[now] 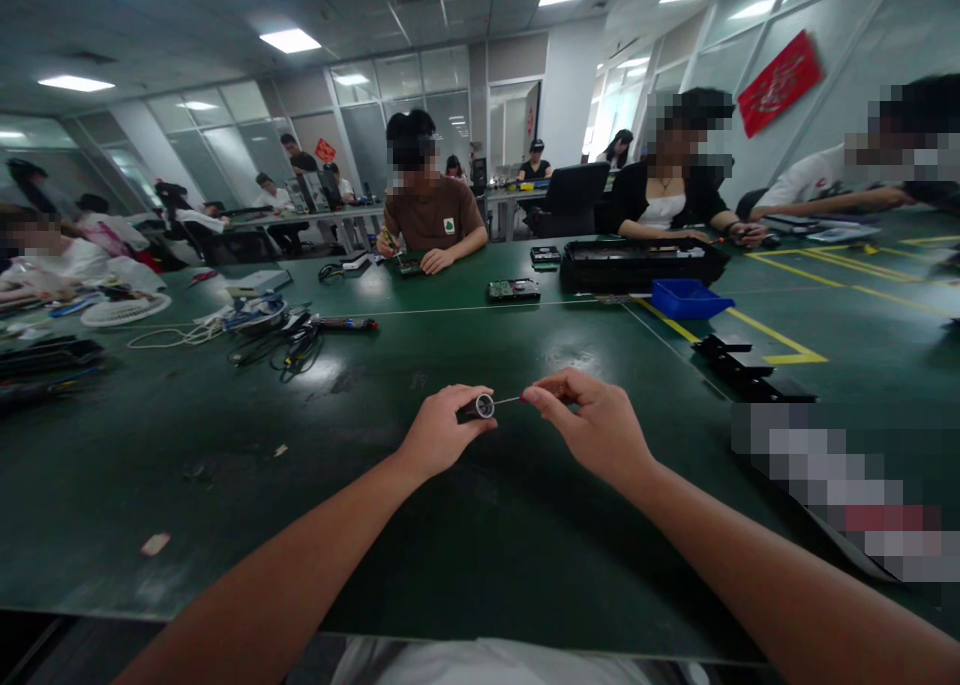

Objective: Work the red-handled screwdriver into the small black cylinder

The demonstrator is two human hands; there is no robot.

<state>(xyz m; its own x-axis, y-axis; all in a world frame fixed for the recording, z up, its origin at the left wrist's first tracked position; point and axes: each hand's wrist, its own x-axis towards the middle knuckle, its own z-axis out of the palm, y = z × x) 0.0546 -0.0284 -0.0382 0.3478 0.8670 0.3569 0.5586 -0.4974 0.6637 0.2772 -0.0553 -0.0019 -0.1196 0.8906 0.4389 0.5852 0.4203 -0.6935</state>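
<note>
My left hand (439, 430) is closed around a short dark cylinder with a round silver-rimmed end, which looks like a small flashlight (484, 406). That end faces toward me and to the right. Between the fingers of my right hand (589, 415) is a slim screwdriver (507, 400); its thin metal shaft points left, and most of its reddish handle is covered by my fingers. The shaft's tip lies at the rim of the cylinder, though I cannot tell whether it touches or goes inside. Both hands are just above the green table (480, 555).
Tangled cables (289, 340) and a dark pen-like tool (345, 323) lie at left. Ahead are a hard drive (514, 291), a long black housing (641, 265) and a blue bin (686, 299). Black brackets (750, 367) lie at right. A person (435, 210) works opposite; others sit around.
</note>
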